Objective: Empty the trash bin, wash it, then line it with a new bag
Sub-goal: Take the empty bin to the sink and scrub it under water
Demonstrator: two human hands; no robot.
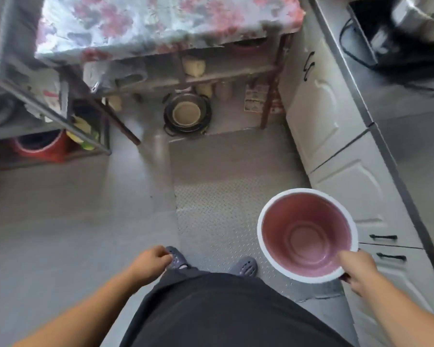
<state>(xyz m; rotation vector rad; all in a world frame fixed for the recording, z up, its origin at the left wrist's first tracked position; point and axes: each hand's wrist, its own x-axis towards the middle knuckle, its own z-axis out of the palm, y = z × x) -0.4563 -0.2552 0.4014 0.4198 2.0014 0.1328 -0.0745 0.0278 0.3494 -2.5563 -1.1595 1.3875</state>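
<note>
Now your left hand point(153, 261) hangs loosely curled and holds nothing. One round pink plastic trash bin with a white rim point(307, 235) hangs upright over the metal floor plate point(211, 209). Your right hand point(358, 272) pinches its near rim, thumb inside; the other fingers are hidden.
</note>
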